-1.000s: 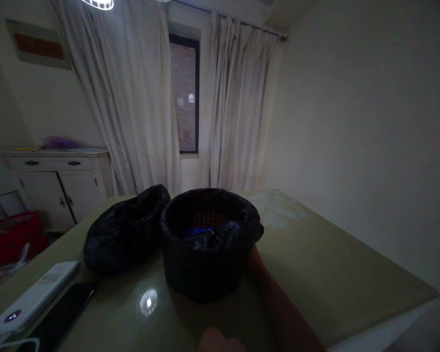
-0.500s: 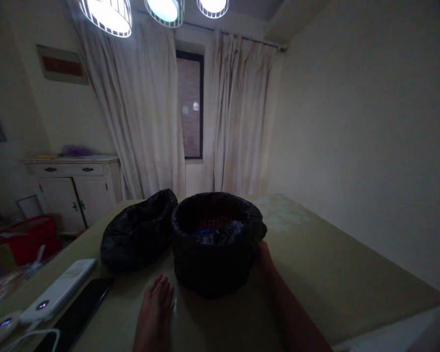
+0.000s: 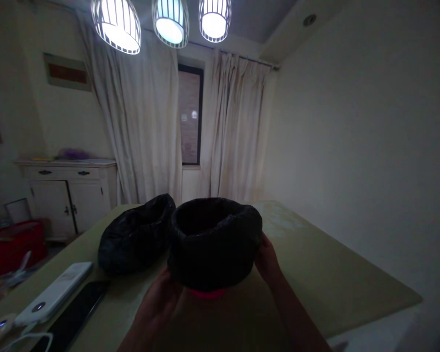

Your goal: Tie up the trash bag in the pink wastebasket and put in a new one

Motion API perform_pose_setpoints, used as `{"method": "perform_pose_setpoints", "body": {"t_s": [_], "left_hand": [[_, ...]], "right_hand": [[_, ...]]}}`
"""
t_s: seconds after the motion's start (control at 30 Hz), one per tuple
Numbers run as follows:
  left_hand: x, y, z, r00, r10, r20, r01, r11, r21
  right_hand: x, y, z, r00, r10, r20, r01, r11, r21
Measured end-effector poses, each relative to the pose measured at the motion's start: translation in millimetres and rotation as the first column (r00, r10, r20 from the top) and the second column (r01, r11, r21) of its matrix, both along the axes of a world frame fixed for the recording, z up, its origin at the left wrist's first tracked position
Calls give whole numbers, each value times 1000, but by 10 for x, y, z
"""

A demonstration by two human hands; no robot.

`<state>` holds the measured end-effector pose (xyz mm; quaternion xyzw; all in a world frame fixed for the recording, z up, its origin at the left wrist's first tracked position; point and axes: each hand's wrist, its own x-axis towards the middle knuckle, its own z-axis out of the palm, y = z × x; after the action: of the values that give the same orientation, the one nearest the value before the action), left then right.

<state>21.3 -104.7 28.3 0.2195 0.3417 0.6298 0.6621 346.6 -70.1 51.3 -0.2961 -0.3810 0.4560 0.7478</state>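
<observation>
Both hands on the bag-lined bin

I see my left hand and right hand closed on opposite sides of the bin, each grip holding its wall; the round bin wears a crinkled black liner, a red base showing beneath, just right of the stuffed black bag on the table.

Dim, grainy room; three ceiling lamps glare

Nothing here can be read. The white remote on the counter carries marks too dim and small to make out.
</observation>
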Motion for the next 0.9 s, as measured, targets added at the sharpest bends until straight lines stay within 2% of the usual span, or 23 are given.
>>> {"method": "perform_pose_setpoints", "body": {"t_s": [0.07, 0.13, 0.23, 0.33, 0.5, 0.63, 0.73, 0.9], "left_hand": [[66, -16, 129, 1000, 27, -7, -27, 997, 69], [119, -17, 240, 986, 130, -104, -107, 974, 202], [159, 22, 349, 899, 329, -290, -182, 882, 435], [176, 81, 386, 807, 470, -357, -207, 792, 574], [214, 105, 303, 673, 602, -428, -154, 681, 716], [221, 140, 251, 500, 749, -434, -166, 575, 801], [183, 194, 326, 395, 818, -418, -85, 485, 870], [84, 229, 557, 343, 877, -336, 86, 327, 941]], "right_hand": [[-12, -43, 111, 999, -24, 25, 24, 1000, -5], [-36, -65, 213, 997, -31, 68, 30, 1000, 2], [-99, -52, 335, 989, -40, 141, 36, 999, 35], [-169, -31, 426, 983, -57, 176, 49, 998, 49], [-208, -50, 520, 966, -52, 255, 19, 992, 129], [-227, -49, 578, 939, -178, 293, 131, 976, 172], [-265, -70, 685, 909, -226, 350, 155, 963, 219], [-257, -179, 1009, 824, -197, 532, 79, 968, 237]]}}
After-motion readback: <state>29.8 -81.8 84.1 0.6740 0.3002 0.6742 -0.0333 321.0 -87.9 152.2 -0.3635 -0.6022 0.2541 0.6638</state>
